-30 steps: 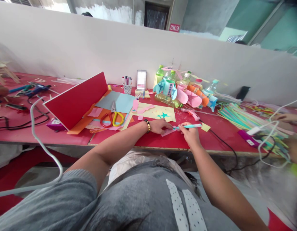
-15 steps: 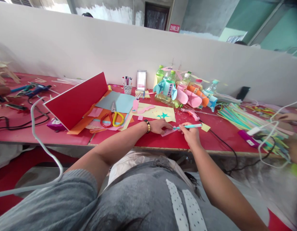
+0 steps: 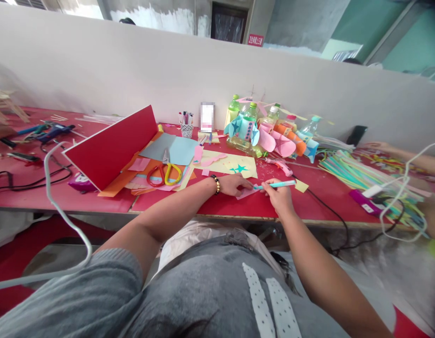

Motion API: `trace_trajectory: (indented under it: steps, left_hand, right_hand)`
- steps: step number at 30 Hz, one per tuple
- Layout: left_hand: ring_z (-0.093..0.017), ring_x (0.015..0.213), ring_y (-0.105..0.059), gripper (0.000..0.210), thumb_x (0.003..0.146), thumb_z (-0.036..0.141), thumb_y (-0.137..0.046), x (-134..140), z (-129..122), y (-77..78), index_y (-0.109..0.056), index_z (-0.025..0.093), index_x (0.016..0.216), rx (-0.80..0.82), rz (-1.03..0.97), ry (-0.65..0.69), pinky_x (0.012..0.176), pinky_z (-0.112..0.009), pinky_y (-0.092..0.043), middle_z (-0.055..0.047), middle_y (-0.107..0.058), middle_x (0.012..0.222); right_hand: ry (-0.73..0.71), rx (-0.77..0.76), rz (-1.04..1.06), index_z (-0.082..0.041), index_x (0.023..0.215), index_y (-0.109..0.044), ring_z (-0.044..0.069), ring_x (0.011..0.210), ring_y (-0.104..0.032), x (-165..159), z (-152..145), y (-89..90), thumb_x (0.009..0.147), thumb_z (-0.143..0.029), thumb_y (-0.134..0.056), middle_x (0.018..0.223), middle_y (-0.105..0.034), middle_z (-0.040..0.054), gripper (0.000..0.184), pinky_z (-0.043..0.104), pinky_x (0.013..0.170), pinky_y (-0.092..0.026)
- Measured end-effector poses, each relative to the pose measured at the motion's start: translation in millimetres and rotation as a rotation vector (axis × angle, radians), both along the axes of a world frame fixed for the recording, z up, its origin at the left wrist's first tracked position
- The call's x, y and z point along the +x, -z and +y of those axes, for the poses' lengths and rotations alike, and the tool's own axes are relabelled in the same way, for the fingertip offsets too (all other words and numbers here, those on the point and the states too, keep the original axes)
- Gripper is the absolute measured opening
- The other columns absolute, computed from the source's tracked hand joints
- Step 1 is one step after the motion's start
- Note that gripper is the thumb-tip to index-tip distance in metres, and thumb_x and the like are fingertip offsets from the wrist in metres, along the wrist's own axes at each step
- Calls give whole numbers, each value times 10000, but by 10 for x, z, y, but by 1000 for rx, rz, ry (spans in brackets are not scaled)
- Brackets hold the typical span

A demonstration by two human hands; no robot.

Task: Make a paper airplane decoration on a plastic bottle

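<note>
scissors (image 3: 165, 168) lie left of the pen (image 3: 283, 184), bottles (image 3: 252, 112) behind it.

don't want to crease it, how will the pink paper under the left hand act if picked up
The paper looks thin, so probably light and floppy. Lying flat on the table, it may slide rather than roll.

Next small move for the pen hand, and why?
Probably a short stroke with the pen: the right hand grips it with its tip at the pink paper, and the left hand rests on that paper, seemingly steadying it.
</note>
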State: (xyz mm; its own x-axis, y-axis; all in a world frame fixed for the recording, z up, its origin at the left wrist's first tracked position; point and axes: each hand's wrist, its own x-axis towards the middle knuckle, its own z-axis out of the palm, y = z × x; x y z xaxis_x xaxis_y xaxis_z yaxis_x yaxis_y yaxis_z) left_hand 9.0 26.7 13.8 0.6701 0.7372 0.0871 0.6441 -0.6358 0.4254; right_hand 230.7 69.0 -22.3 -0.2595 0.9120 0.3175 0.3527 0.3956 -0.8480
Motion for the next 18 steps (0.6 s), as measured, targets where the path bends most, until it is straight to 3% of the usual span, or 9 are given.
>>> trace_trajectory:
  steps: [8,18]
  left_hand:
    - [-242,1169,-545,561,700,77,-581,-7,16,16,-620,169,1252,2,-15,6,1063,-351,-327,-60,-591,1342]
    - [-220,1101,-597,447,725,114,-612,-78,37,9,-679,177,1163,-13,-42,-18,978,-298,-418,-49,-653,1254]
  right_hand:
    - [-8,2,40,-212,799,-621,185,573,-602,11,-14,-19,778,-547,-628,655,-674,32,336,295,568,-469]
    - [-83,-41,51,-216,748,-593,173,572,-599,-13,-73,-84,797,-448,-613,627,-662,16,238,285,573,-473]
